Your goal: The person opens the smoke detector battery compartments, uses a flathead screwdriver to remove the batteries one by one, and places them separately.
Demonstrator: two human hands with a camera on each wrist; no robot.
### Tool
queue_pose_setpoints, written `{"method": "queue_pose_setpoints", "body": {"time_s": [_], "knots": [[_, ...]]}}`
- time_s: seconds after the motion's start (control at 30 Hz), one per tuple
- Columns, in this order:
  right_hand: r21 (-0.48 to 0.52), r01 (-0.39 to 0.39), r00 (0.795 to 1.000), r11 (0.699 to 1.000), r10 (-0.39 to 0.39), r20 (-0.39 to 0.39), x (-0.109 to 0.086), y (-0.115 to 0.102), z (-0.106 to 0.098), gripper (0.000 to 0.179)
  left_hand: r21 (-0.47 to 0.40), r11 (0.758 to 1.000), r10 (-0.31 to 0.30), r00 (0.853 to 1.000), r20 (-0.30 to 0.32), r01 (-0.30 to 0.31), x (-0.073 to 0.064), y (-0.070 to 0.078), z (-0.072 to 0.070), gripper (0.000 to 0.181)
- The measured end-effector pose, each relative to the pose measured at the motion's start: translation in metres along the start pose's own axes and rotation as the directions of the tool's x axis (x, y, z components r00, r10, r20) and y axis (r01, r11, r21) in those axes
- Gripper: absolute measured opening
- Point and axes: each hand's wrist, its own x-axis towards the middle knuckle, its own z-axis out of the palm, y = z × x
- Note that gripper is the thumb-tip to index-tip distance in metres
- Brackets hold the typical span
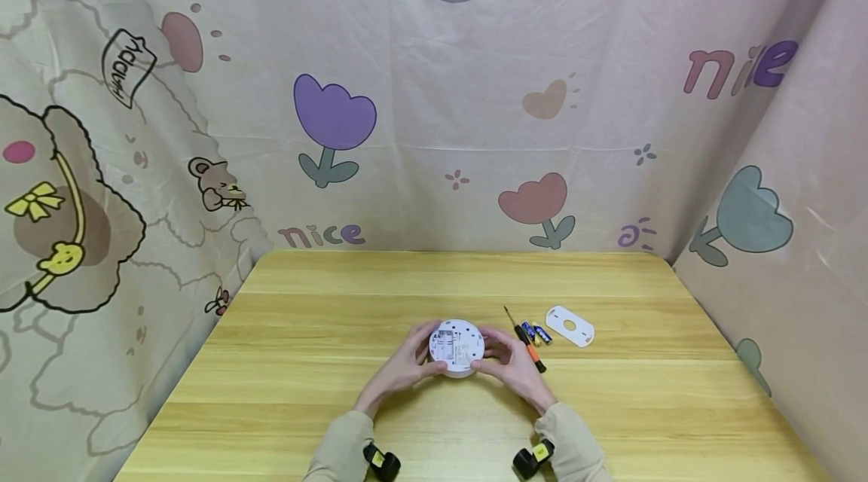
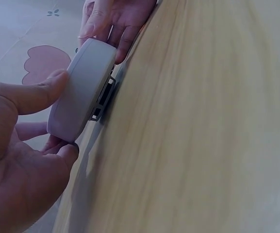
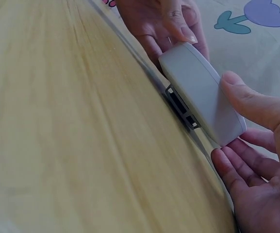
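Note:
Both hands hold a round white smoke detector [image 1: 456, 346] near the middle of the table, its printed back with a label facing up. My left hand [image 1: 410, 358] grips its left side, thumb on the near rim and fingers around the far side. From the right, my right hand [image 1: 510, 363] grips the opposite side in the same way. In the left wrist view the detector [image 2: 81, 90] shows its smooth edge, and a dark slotted part [image 2: 103, 99] sticks out of its underside. The right wrist view shows the detector [image 3: 203, 92] close over the table.
A screwdriver [image 1: 531, 350] with a black and orange handle lies just right of my right hand. Blue batteries [image 1: 542, 334] lie beside it. Farther right is a white mounting plate [image 1: 570, 326] with a centre hole. A printed curtain [image 1: 434, 196] surrounds the wooden table [image 1: 325, 301].

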Motion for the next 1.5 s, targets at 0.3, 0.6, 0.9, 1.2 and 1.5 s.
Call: {"method": "queue_pose_setpoints", "body": {"time_s": [0.3,0.6,0.9,1.2,1.5], "knots": [[-0.028,-0.012,1.000,1.000,0.011,-0.013,0.000,0.000,0.000,0.067,-0.010,1.000,0.004,1.000,0.007,-0.004,-0.003,0.011,0.002,0.084],[-0.026,-0.016,1.000,1.000,0.015,-0.018,0.000,0.002,0.001,0.067,0.036,0.999,0.018,1.000,-0.019,-0.018,-0.004,0.016,0.004,0.085],[-0.031,0.003,1.000,1.000,-0.003,-0.011,0.001,0.004,0.000,0.067,0.068,0.997,0.033,0.999,-0.030,-0.031,0.001,0.001,0.004,0.087],[-0.027,0.028,1.000,0.999,-0.028,-0.009,0.000,0.003,0.000,0.066,0.067,0.998,0.017,0.999,-0.028,-0.015,-0.001,0.002,0.004,0.086],[-0.010,0.228,0.912,0.974,-0.217,-0.348,0.000,0.017,-0.019,0.051,0.065,0.998,-0.007,1.000,-0.024,0.009,-0.009,0.031,0.005,0.083]]}}
